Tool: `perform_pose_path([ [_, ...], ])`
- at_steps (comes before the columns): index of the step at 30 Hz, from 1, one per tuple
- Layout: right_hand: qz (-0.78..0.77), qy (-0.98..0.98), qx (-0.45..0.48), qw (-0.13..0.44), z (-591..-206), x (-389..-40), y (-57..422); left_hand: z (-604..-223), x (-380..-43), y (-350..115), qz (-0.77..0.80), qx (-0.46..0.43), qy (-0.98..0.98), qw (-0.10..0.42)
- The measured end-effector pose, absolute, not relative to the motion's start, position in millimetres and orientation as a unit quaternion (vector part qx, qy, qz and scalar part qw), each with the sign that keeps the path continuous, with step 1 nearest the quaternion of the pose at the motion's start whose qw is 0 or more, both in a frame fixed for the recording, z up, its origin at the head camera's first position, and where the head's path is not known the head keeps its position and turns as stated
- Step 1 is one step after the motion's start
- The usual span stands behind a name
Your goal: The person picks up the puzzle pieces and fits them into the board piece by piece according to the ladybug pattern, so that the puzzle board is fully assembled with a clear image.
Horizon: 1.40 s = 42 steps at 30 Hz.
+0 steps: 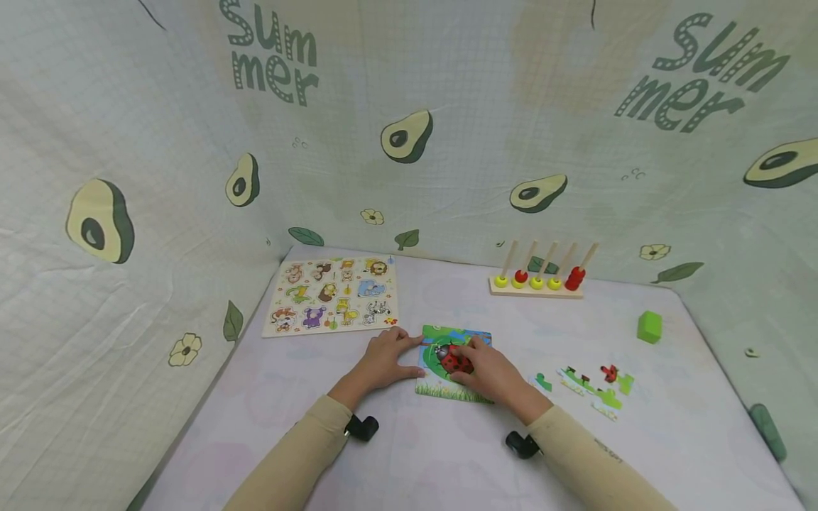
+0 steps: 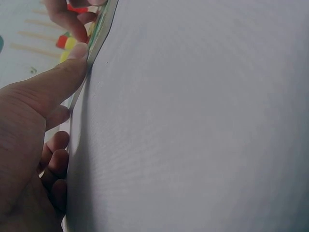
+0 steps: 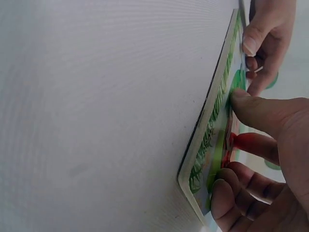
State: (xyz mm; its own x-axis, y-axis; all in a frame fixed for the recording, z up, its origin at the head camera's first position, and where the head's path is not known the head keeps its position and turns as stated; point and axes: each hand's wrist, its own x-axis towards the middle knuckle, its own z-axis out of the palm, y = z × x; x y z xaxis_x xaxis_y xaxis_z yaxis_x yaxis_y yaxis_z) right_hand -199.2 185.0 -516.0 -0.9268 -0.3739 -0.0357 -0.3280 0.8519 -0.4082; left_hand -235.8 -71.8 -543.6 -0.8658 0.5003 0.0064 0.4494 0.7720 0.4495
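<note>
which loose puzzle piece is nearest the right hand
The green piece, alone at the left end; the other pieces lie farther right, away from the right hand.

Ladybug puzzle board (image 1: pixel 447 391) flat on table (image 1: pixel 409 454), near centre. Left fingers (image 1: pixel 407 343) at its left edge, right fingers (image 1: pixel 465 350) over its middle. Animal puzzle board (image 1: pixel 360 306) behind and left, toward table's back left corner. Bead stacker (image 1: pixel 537 292) behind and right, near back edge, beads on all five pegs, tallest stack rightmost. Loose puzzle pieces (image 1: pixel 608 398) right of right fingers, grouped. Block (image 1: pixel 650 326) behind and right of pieces, toward right edge. Cloth (image 1: pixel 460 213) behind table and at both sides.
</note>
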Motion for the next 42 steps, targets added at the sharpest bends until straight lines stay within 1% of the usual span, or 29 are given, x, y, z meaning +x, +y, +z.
perform_pose_path([
  [8,-0.218,0.957,-0.175,0.076,-514,-198,190,-546,-237,-72,0.223,0.251,0.94,0.06],
  [14,-0.245,0.951,-0.174,0.069,-510,-196,195,-547,-238,-71,0.217,0.259,0.94,0.053],
  [22,-0.285,0.941,-0.171,0.064,-509,-196,206,-546,-238,-71,0.221,0.255,0.94,0.055],
  [29,-0.289,0.942,-0.165,0.039,-510,-197,231,-546,-238,-72,0.218,0.253,0.941,0.056],
  [35,-0.277,0.95,-0.138,0.033,-510,-195,256,-545,-237,-72,0.215,0.251,0.942,0.057],
  [42,-0.266,0.958,-0.103,0.039,-508,-191,284,-546,-237,-72,0.218,0.255,0.941,0.053],
])
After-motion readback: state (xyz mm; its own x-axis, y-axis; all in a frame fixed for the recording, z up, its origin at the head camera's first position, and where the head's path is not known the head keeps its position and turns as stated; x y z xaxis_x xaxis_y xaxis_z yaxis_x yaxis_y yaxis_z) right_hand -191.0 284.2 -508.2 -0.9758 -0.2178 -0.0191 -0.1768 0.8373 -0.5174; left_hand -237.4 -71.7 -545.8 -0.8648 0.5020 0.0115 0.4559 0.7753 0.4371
